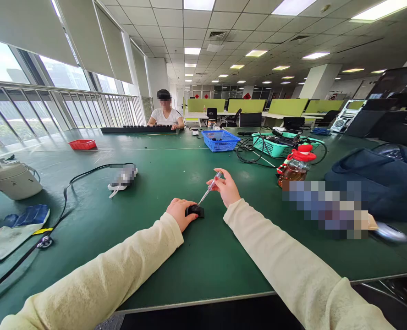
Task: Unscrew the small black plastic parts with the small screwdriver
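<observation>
My left hand (182, 213) grips a small black block-like part (195, 211) against the green tabletop (176, 270), thumb in front and fingers behind. In my right hand (226, 186) is a screwdriver (208, 190) with a clear handle, pinched near its top end. The screwdriver slants down to the left, and its tip meets the upper side of the black part. The part's exact kind is too small to make out, and my left fingers hide some of it.
Beyond my hands stand a blue basket (220, 140), a green basket (275, 145) with cables, and a red-lidded bottle (294, 167). A dark blue bag (371, 178) lies right. Leftward are a red tray (82, 145), a lanyard (65, 201) and a white container (14, 178). A person (165, 112) sits opposite.
</observation>
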The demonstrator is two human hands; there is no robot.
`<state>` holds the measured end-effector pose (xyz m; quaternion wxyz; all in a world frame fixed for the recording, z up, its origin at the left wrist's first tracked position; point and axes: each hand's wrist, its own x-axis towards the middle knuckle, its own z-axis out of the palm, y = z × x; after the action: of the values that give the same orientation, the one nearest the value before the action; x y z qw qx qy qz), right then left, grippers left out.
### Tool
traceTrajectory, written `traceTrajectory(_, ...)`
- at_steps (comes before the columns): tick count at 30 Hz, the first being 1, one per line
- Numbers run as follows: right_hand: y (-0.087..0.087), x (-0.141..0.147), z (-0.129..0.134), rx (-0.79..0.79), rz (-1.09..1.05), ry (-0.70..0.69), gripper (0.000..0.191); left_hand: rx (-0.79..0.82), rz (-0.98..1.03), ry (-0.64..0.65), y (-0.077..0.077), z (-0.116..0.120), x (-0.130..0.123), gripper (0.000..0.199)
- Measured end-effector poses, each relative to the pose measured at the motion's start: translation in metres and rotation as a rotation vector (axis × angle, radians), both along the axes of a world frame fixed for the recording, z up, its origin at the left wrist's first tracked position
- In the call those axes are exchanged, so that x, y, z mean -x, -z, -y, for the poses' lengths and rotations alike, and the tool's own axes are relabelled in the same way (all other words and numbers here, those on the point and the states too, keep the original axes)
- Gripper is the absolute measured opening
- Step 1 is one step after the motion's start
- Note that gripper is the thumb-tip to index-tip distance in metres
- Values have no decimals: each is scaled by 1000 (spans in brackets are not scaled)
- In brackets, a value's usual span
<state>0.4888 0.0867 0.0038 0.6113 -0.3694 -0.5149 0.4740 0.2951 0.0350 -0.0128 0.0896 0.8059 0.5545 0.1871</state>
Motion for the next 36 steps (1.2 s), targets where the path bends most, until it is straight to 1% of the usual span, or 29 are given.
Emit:
traceTrajectory(5,-10,3,9,-184,57,-67,40,-11,-9,-9,0,1,0,33)
traceTrajectory(7,-13,7,13,-216,78,-75,39,-10,-8,-10,0,0,0,34)
traceTrajectory(10,-14,10,14,-216,87,-51,40,-3,-3,-11,1,0,0,36)
traceTrajectory(15,-4,8,2,-114,11,-3,45,-2,6,0,1,-1,1,34)
traceTrajectory(19,7,3,-10,35,-53,10,45,-1,12,-1,2,0,0,33)
traceTrajectory(24,14,2,-14,201,-92,44,36,-1,1,-4,1,0,0,34)
traceTrajectory(28,14,7,-9,258,-87,76,30,4,7,-4,2,-2,1,36)
traceTrajectory(30,12,9,-7,235,-73,88,31,4,10,-6,3,-2,1,37)
traceTrajectory(32,11,10,-5,167,-47,89,32,3,14,-6,3,-3,1,37)
traceTrajectory(36,10,8,-4,17,6,26,34,1,17,-5,4,-3,1,36)
